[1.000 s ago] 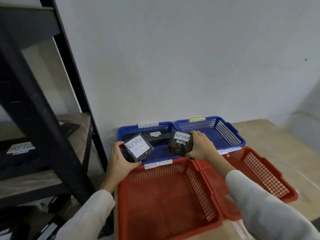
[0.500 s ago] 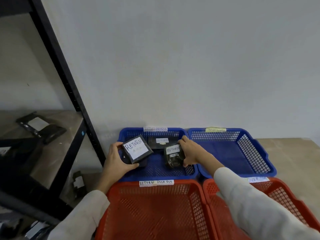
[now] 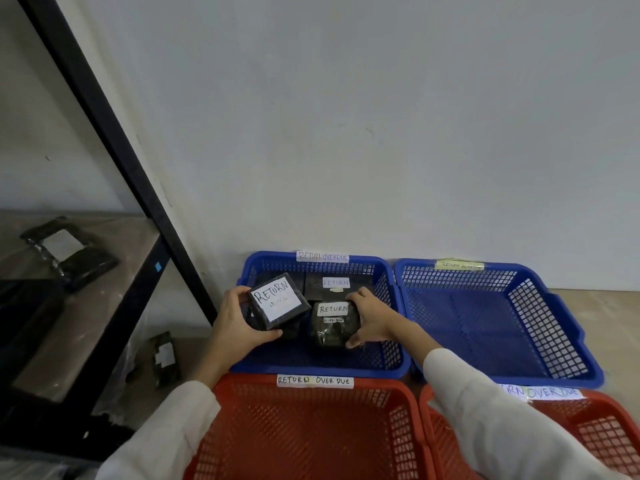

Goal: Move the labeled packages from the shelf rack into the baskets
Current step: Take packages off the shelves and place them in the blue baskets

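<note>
My left hand (image 3: 239,323) grips a black box package (image 3: 278,301) with a white "RETURN" label, tilted over the left side of the left blue basket (image 3: 389,362). My right hand (image 3: 372,317) holds a dark wrapped package (image 3: 332,323) labelled "RETURN", low inside that same basket. Behind both lies another black labelled package (image 3: 334,284) on the basket floor. On the shelf rack (image 3: 145,258) at left rests one more black package (image 3: 67,252) with a white label.
A second blue basket (image 3: 568,323) stands to the right, and two red baskets (image 3: 311,427) (image 3: 609,431) sit in front, all tagged "RETURN OVERDUE". A small wrapped package (image 3: 164,358) lies on the floor by the rack's black post (image 3: 114,143). The wall is close behind.
Both hands have moved down and forward into the left blue basket with their packages. The camera has tilted, so the rack now sits further left.
</note>
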